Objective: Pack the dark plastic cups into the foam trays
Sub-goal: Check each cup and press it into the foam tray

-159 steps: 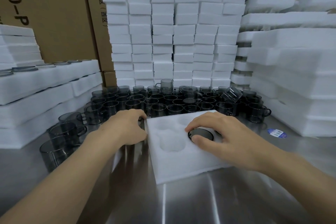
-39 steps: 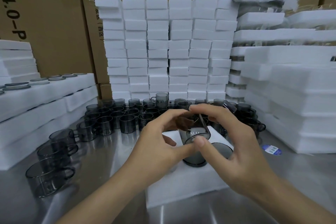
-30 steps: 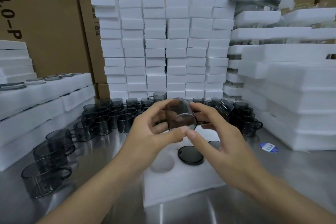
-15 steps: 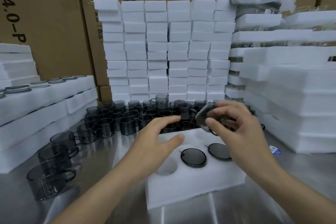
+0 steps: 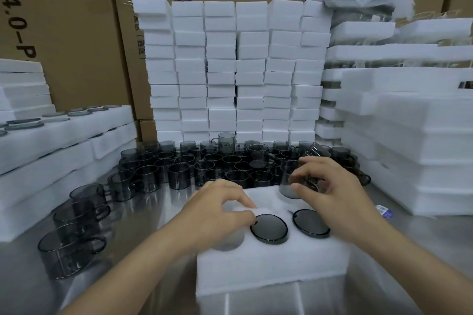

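Observation:
A white foam tray (image 5: 268, 266) lies on the steel table in front of me. Two dark cups sit upside down in its near sockets, one in the middle (image 5: 268, 228) and one to the right (image 5: 310, 222). My right hand (image 5: 332, 186) grips a third dark cup (image 5: 290, 181), tilted, over the tray's far right socket. My left hand (image 5: 217, 208) rests on the tray's left part with fingers curled, fingertips beside the middle cup; it holds nothing. An empty socket (image 5: 227, 244) shows partly under my left hand.
Many loose dark cups (image 5: 204, 166) crowd the table behind the tray, and several stand at the left (image 5: 71, 245). Stacked foam blocks (image 5: 230, 71) form a wall behind; foam trays are piled left (image 5: 51, 151) and right (image 5: 409, 135). Cardboard boxes stand at the back.
My right hand has brought the cup down from above the cup pile to the tray's far right socket. My left hand has settled onto the tray beside the middle cup.

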